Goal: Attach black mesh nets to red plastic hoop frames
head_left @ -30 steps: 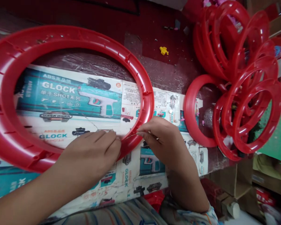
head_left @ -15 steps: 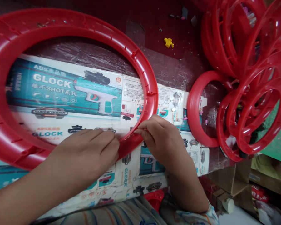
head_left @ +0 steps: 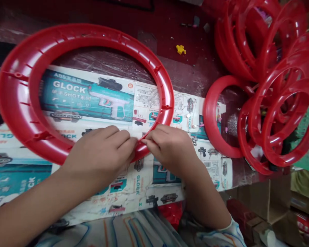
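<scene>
A large red plastic ring (head_left: 20, 99) lies flat on printed toy-gun packaging (head_left: 98, 99) that covers the table. Both my hands meet at the ring's near rim. My left hand (head_left: 100, 156) lies over the rim with its fingers pressed together on it. My right hand (head_left: 170, 147) is curled in a pinch against the same stretch of rim, fingertips almost touching those of the left. What the right fingers pinch is too small to make out.
A heap of smaller red rings (head_left: 278, 89) leans at the right, with one ring (head_left: 208, 116) flat beside it. A small yellow piece (head_left: 180, 49) lies on the dark red tabletop behind. Cardboard boxes (head_left: 257, 206) sit below the table's near right edge.
My hands have drawn together on the near rim. A thin clear strand stretched between them a second ago no longer shows. The view has shifted, so more of the ring's left side shows.
</scene>
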The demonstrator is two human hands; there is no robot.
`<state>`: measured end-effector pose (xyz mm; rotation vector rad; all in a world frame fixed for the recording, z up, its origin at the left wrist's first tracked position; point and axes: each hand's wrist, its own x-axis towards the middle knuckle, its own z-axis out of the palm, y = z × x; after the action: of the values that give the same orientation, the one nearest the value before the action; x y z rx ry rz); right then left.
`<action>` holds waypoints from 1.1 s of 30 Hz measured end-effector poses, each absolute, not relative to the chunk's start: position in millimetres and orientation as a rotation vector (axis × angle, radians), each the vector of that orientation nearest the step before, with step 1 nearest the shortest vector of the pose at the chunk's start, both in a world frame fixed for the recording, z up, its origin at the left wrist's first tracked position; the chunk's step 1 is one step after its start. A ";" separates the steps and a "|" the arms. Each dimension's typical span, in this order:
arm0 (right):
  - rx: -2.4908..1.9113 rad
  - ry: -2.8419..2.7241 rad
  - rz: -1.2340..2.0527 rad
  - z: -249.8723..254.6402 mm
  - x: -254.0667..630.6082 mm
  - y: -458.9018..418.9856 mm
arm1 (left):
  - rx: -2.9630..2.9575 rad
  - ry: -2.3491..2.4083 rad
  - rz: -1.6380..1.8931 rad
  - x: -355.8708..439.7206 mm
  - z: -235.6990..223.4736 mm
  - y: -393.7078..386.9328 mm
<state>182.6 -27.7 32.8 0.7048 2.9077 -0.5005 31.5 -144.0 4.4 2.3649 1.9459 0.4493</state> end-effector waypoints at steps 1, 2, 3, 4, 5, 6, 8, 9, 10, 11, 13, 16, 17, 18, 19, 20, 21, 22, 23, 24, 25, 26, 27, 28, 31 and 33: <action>0.714 2.889 -0.549 33.9 183.7 -26.9 | 2.361 1.963 0.463 34.0 3.7 -144.1; 0.735 2.863 -0.617 35.4 184.7 -26.1 | 2.346 1.991 0.476 35.7 3.0 -144.2; 0.768 2.831 -0.704 37.3 185.5 -25.3 | 2.327 2.012 0.490 36.7 2.4 -144.3; 0.810 2.797 -0.808 39.3 186.0 -24.8 | 2.306 2.018 0.509 36.9 1.7 -144.6; 0.858 2.760 -0.922 41.1 186.2 -24.5 | 2.287 2.013 0.529 36.5 1.1 -144.9; 0.913 2.721 -1.034 42.7 185.9 -24.5 | 2.276 1.997 0.547 35.6 0.5 -145.3; 1.015 2.629 -1.223 44.9 184.1 -25.7 | 2.272 1.962 0.557 33.2 -0.5 -146.7; 1.057 2.584 -1.287 45.6 182.9 -26.6 | 2.280 1.955 0.553 31.9 -0.7 -147.7; 1.092 2.549 -1.326 46.1 181.6 -27.5 | 2.292 1.953 0.539 30.6 -0.6 -148.7; 1.113 2.529 -1.344 46.6 180.5 -28.3 | 2.309 1.950 0.520 29.4 -0.1 -149.7; 1.119 2.553 -1.327 47.9 179.8 -28.8 | 2.348 1.931 0.453 26.9 2.3 -151.3; 1.093 2.684 -1.261 51.0 183.3 -25.7 | 2.405 1.849 0.403 22.7 7.5 -151.8; 1.093 2.725 -1.251 52.1 185.2 -23.7 | 2.416 1.817 0.411 21.3 9.1 -151.8; 1.093 2.754 -1.248 53.0 187.1 -21.6 | 2.421 1.789 0.429 20.1 10.3 -151.8; 1.090 2.773 -1.249 53.6 188.7 -19.5 | 2.419 1.765 0.446 19.0 11.2 -152.0; 1.084 2.786 -1.245 53.7 189.8 -17.6 | 2.409 1.753 0.457 18.3 11.6 -152.2; 1.076 2.792 -1.234 53.2 190.4 -16.0 | 2.394 1.754 0.466 17.8 11.7 -152.5; 1.061 2.797 -1.218 52.0 190.3 -14.8 | 2.377 1.755 0.473 17.6 11.6 -152.9; 1.041 2.799 -1.202 50.2 189.8 -14.0 | 2.362 1.755 0.473 17.5 11.2 -153.1; 1.027 2.800 -1.187 48.1 188.9 -13.6 | 2.347 1.762 0.467 17.5 10.9 -153.1; 1.018 2.803 -1.174 45.8 187.8 -13.6 | 2.341 1.760 0.459 17.4 10.6 -152.8; 1.005 2.808 -1.165 43.7 186.6 -13.9 | 2.347 1.754 0.456 17.3 10.4 -152.4; 0.997 2.814 -1.154 41.9 185.5 -14.5 | 2.356 1.742 0.452 17.0 10.5 -151.9; 0.994 2.816 -1.141 40.5 184.6 -15.2 | 2.360 1.745 0.450 16.8 10.8 -151.2; 1.012 2.801 -1.088 39.3 182.6 -17.7 | 2.342 1.770 0.419 16.4 13.1 -149.3; 1.043 2.773 -1.075 39.8 181.6 -19.2 | 2.306 1.808 0.411 17.5 15.6 -148.1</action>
<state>181.6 -19.2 39.8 1.0433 2.7734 -1.0750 17.5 -148.1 15.6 2.3060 1.8080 0.4109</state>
